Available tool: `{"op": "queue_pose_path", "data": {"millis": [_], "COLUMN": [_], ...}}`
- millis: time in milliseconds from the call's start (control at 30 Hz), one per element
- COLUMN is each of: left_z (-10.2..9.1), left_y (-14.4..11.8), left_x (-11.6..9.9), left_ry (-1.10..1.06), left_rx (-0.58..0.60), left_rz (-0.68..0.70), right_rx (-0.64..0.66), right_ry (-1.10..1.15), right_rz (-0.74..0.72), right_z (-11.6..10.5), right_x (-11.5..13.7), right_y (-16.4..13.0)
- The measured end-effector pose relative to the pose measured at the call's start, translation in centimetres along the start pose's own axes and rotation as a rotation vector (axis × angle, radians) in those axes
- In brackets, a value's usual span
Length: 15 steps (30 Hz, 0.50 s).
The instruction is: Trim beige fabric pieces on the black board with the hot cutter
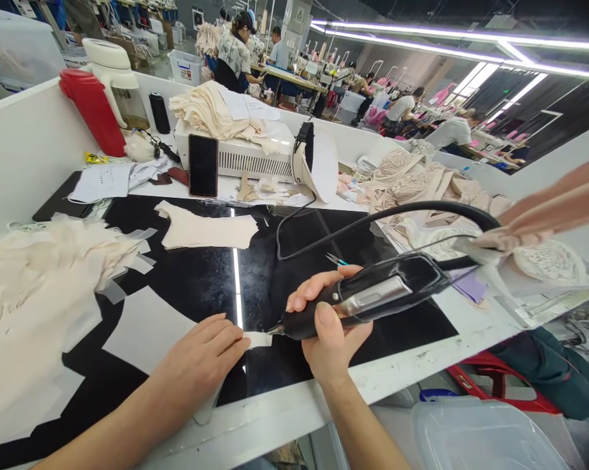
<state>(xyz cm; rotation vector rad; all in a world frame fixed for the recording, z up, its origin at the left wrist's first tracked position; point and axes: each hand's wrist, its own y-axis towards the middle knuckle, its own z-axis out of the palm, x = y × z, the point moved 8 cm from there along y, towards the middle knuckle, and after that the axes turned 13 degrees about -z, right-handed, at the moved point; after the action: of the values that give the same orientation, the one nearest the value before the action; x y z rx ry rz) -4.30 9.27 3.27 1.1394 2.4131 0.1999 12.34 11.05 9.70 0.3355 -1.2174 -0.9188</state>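
Note:
My right hand [331, 326] is wrapped round a black corded handheld tool [367, 290] with a narrow metal tip. The tip points left and meets the end of a small white fabric strip [259, 339] on the black glossy work surface [196, 271]. With its fingers together and bent, my left hand [209, 356] holds the strip's other end down; the thumb is hidden. A white fabric panel [145, 326] lies partly under or beside my left wrist. Farther back is a cream, shaped fabric piece [206, 226]. To the left, cream fabric pieces [34, 281] are heaped with white backing edges showing.
Small snips [337, 260] lie beyond the tool, near its looping cord [324, 241]. A phone [203, 165] leans against a vented white box [240, 153] carrying stacked fabric. Lace pieces [402, 173] pile up at right. A clear plastic bin [475, 434] stands below the table's front edge.

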Motion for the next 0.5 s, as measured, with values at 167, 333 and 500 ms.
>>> {"op": "queue_pose_path", "data": {"millis": [167,333,500], "left_z": [-0.1,-0.4,-0.3], "left_y": [-0.1,0.2,0.1], "left_x": [-0.1,-0.2,-0.3], "left_ry": [0.04,0.045,0.047], "left_rx": [-0.022,-0.048,-0.037], "left_rz": [0.02,0.026,0.034], "right_rx": [0.017,0.031,0.062], "right_ry": [0.018,-0.002,-0.015], "right_rz": [-0.004,-0.004,0.006], "right_z": [1.5,2.3,2.3], "right_x": [-0.3,-0.9,-1.0], "right_y": [-0.1,-0.4,-0.5]}}
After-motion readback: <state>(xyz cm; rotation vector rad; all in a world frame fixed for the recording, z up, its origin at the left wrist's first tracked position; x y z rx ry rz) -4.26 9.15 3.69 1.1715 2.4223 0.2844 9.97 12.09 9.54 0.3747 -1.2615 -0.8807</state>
